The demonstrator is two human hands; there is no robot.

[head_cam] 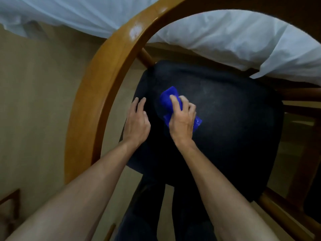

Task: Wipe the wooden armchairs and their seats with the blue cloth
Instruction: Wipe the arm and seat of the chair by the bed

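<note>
The right hand [182,119] has its grip clenched around the bunched blue cloth [171,97], fingers curled over it and pressing it down on the dark seat [234,127] left of the seat's middle. Just beside it, the left hand [137,122] lies released, fingers fairly straight, touching the seat near its left edge. The wooden armchair's curved armrest [104,75] arcs around the left and over the top of the seat, with pale worn patches on its upper bend. White bedding [225,37] hangs over the chair's far side, covering the seat's far right corner. Beige floor [34,101] lies to the left.
</note>
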